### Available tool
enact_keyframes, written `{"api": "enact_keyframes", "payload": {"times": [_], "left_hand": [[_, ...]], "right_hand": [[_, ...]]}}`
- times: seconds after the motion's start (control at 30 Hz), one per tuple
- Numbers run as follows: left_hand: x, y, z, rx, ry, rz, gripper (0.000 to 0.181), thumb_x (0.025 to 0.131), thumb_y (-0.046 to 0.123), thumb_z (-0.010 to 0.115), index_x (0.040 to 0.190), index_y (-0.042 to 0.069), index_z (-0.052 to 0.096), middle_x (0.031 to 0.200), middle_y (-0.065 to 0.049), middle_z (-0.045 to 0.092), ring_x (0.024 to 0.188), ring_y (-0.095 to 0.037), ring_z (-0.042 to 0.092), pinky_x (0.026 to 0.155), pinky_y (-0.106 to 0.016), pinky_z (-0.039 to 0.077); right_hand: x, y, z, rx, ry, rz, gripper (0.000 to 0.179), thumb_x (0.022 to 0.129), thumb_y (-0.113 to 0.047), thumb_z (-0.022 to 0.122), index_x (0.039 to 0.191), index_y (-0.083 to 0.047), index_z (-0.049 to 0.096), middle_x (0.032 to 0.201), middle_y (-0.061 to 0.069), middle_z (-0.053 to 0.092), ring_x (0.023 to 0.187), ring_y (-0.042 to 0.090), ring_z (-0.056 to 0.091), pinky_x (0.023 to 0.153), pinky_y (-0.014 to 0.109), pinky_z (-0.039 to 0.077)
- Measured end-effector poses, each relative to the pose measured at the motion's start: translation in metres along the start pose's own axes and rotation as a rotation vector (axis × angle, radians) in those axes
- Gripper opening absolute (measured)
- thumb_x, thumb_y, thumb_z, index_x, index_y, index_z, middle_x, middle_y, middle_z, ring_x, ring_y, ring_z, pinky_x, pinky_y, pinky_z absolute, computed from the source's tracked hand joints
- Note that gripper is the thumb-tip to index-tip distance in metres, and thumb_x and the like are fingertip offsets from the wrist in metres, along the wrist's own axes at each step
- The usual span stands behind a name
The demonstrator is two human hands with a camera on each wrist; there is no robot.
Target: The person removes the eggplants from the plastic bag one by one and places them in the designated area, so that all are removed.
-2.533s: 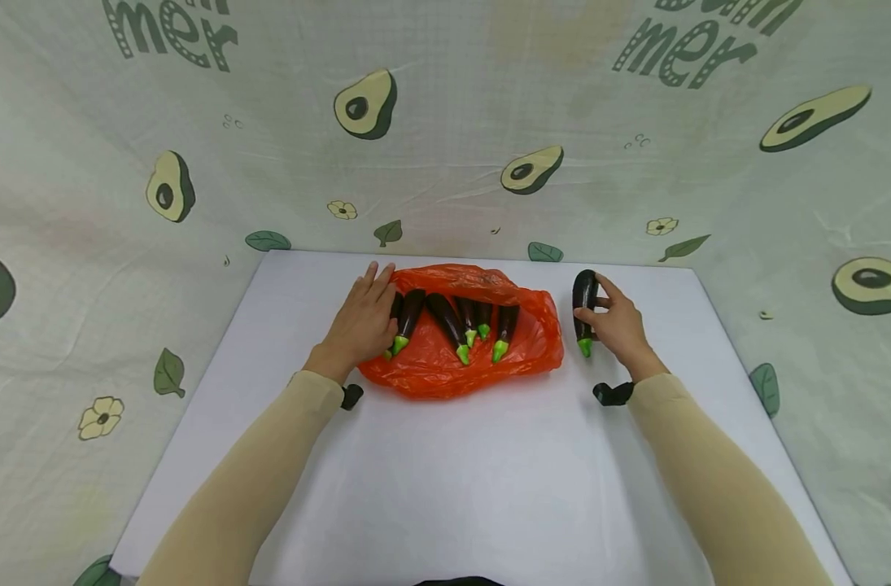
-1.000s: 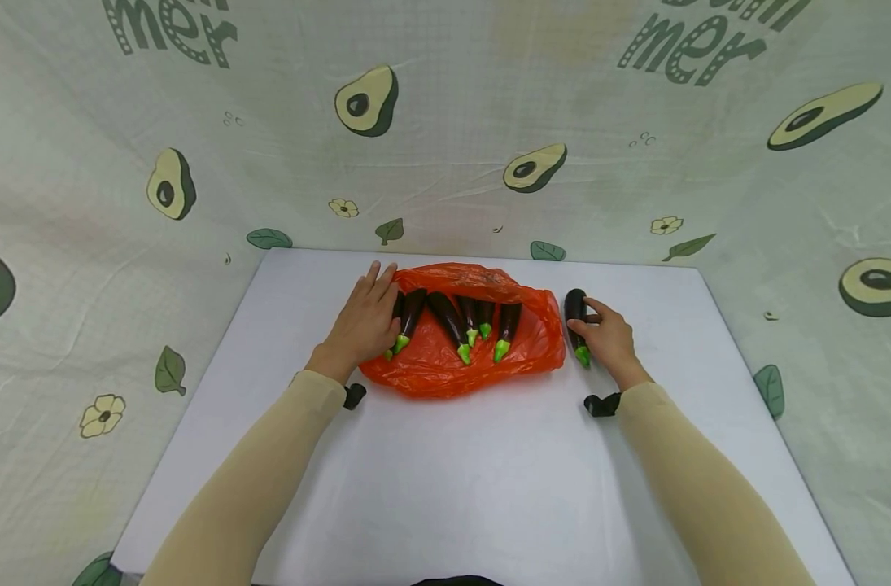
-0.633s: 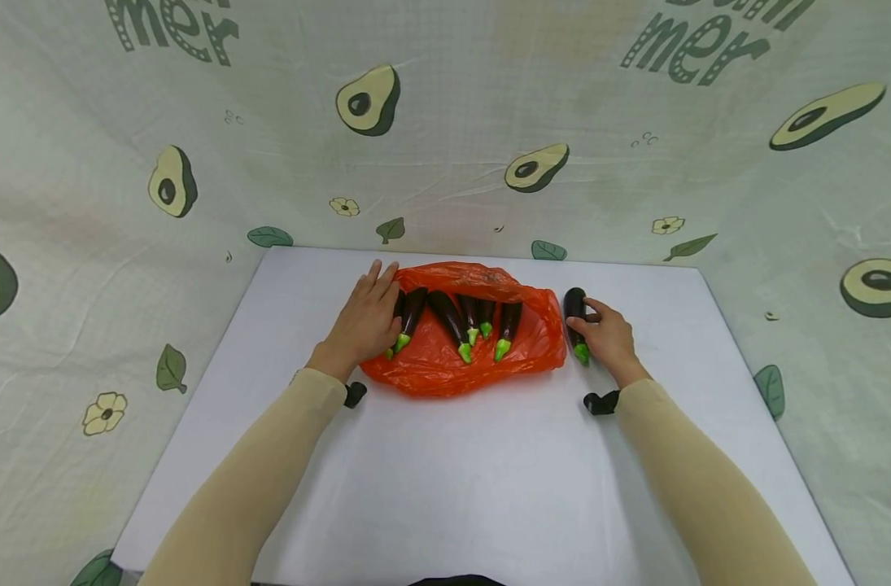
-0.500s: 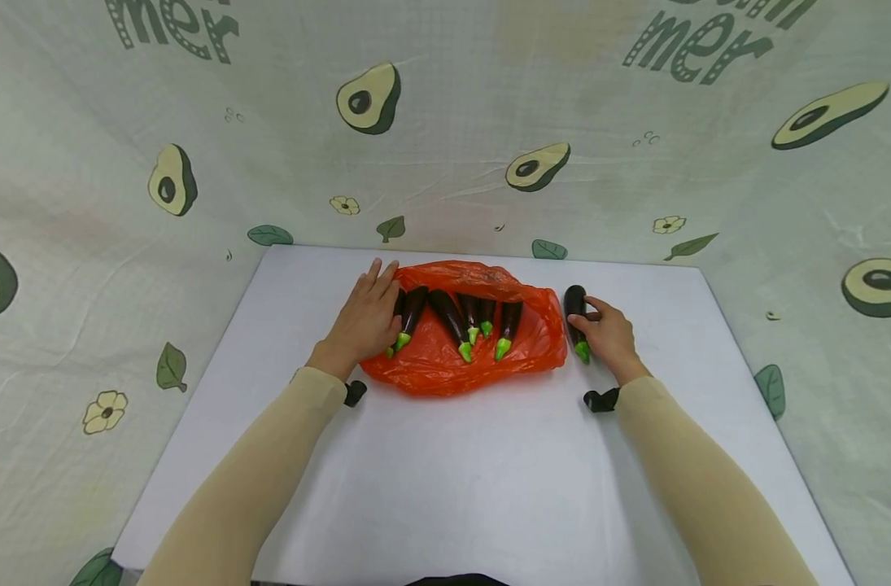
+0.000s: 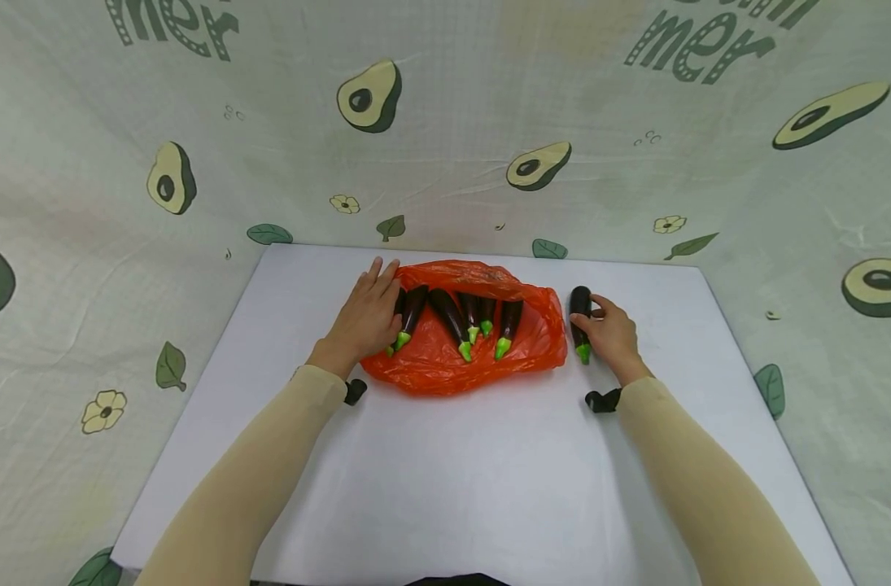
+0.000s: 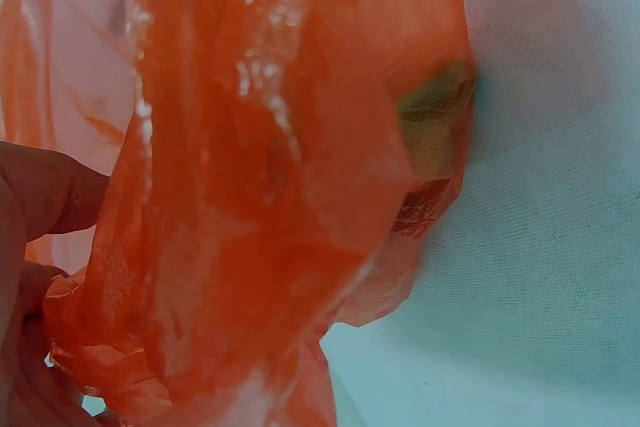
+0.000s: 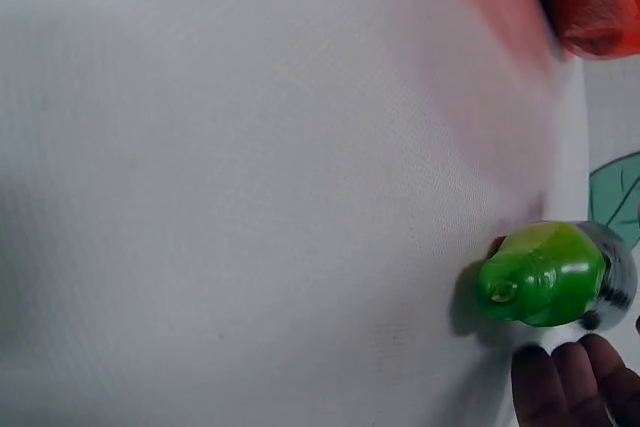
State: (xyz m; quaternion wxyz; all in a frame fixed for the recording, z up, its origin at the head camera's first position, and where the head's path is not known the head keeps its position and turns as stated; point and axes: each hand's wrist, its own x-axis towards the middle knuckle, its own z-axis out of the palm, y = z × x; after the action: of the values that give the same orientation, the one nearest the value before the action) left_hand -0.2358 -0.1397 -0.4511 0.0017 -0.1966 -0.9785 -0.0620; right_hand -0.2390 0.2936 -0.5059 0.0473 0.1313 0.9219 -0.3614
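Note:
A red plastic bag (image 5: 460, 378) lies on the white table with its mouth open, and several dark eggplants (image 5: 450, 321) with green stems show inside it. At the bag's left end my left hand (image 5: 364, 317) holds its edge; in the left wrist view, the thumb (image 6: 60, 192) lies against the crinkled film, with other fingers below. Just right of the bag, my right hand (image 5: 613, 338) grips a single eggplant (image 5: 580, 305) between thumb and fingers. The right wrist view shows that eggplant's green stem end (image 7: 540, 277) low over the table, beside the fingertips (image 7: 575, 372).
The white table (image 5: 445, 488) ends at a pale cloth (image 5: 445, 187) printed with avocados and leaves, which hangs behind and at both sides. Black wrist camera mounts (image 5: 602, 400) stick out from the sleeves.
My right hand first moved left and toward me with the eggplant, up against the bag, then shifted slightly back to the right. My left hand stays at the bag's left end.

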Motion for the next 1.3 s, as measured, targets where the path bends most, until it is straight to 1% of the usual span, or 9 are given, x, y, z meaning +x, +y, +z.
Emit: {"api": "enact_keyframes", "payload": {"times": [0.2,0.37,0.5,0.67,0.77,0.87,1.07,1.2,1.3], "left_hand": [[-0.001,0.001,0.0,0.005,0.012,0.004,0.071,0.103,0.026,0.064,0.161,-0.003,0.037,0.178,-0.013,0.011,0.165,-0.035,-0.002,0.133,-0.053,0.01],[-0.002,0.001,0.0,0.013,0.014,0.004,0.071,0.102,0.026,0.064,0.161,-0.003,0.037,0.178,-0.013,0.011,0.165,-0.035,-0.001,0.133,-0.053,0.011],[-0.002,0.001,0.0,0.018,0.016,0.002,0.071,0.102,0.026,0.065,0.161,-0.002,0.037,0.178,-0.012,0.011,0.165,-0.035,-0.002,0.133,-0.053,0.011],[-0.003,0.001,0.0,0.018,0.016,-0.002,0.071,0.102,0.025,0.065,0.161,-0.002,0.037,0.178,-0.012,0.011,0.165,-0.035,-0.002,0.133,-0.052,0.01],[-0.003,0.001,-0.001,0.019,0.013,0.0,0.07,0.102,0.025,0.065,0.161,-0.003,0.037,0.178,-0.012,0.011,0.165,-0.034,-0.002,0.133,-0.053,0.01],[-0.002,0.001,-0.001,0.022,0.014,0.002,0.07,0.103,0.024,0.065,0.161,-0.003,0.037,0.178,-0.012,0.011,0.165,-0.034,-0.003,0.133,-0.053,0.01],[-0.001,0.0,-0.002,0.045,0.02,0.007,0.07,0.102,0.023,0.066,0.16,-0.003,0.038,0.178,-0.013,0.012,0.165,-0.036,0.0,0.133,-0.054,0.011],[-0.001,0.0,-0.002,0.053,0.037,0.024,0.069,0.102,0.023,0.066,0.16,-0.003,0.039,0.178,-0.014,0.013,0.165,-0.037,0.002,0.133,-0.054,0.011],[0.0,-0.001,-0.003,0.058,0.05,0.044,0.068,0.102,0.023,0.065,0.159,-0.004,0.039,0.177,-0.015,0.014,0.165,-0.038,0.004,0.133,-0.054,0.013]], "right_hand": [[-0.001,-0.003,-0.002,-0.002,0.071,0.018,0.071,0.106,-0.037,0.061,0.165,-0.011,0.034,0.155,0.028,0.05,0.138,0.046,0.051,0.113,0.059,0.049],[-0.011,-0.018,-0.006,0.029,0.197,-0.063,0.064,0.106,-0.038,0.061,0.162,-0.01,0.042,0.148,0.025,0.057,0.134,0.042,0.055,0.111,0.056,0.051],[-0.03,-0.046,-0.005,0.091,0.341,-0.205,0.052,0.107,-0.036,0.062,0.151,-0.008,0.057,0.134,0.02,0.065,0.12,0.037,0.061,0.103,0.052,0.057],[-0.056,-0.088,0.005,0.137,0.432,-0.49,0.035,0.104,-0.024,0.069,0.131,-0.002,0.071,0.114,0.019,0.071,0.1,0.034,0.066,0.086,0.045,0.058],[-0.067,-0.108,0.019,0.137,0.393,-0.621,0.031,0.1,-0.019,0.073,0.125,0.0,0.073,0.111,0.019,0.073,0.099,0.034,0.067,0.085,0.046,0.057],[-0.074,-0.123,0.035,0.107,0.288,-0.669,0.031,0.1,-0.02,0.075,0.124,-0.002,0.074,0.11,0.018,0.074,0.1,0.034,0.065,0.087,0.048,0.056],[-0.076,-0.145,0.07,-0.05,0.018,-0.645,0.035,0.103,-0.029,0.07,0.128,-0.005,0.074,0.124,0.013,0.073,0.117,0.032,0.064,0.106,0.049,0.054],[-0.066,-0.155,0.088,-0.117,-0.073,-0.6,0.044,0.103,-0.033,0.069,0.137,-0.006,0.069,0.133,0.013,0.069,0.126,0.032,0.06,0.113,0.05,0.05],[-0.057,-0.159,0.098,-0.144,-0.097,-0.564,0.052,0.103,-0.034,0.07,0.146,-0.006,0.062,0.141,0.014,0.065,0.131,0.033,0.056,0.115,0.052,0.048]]}}
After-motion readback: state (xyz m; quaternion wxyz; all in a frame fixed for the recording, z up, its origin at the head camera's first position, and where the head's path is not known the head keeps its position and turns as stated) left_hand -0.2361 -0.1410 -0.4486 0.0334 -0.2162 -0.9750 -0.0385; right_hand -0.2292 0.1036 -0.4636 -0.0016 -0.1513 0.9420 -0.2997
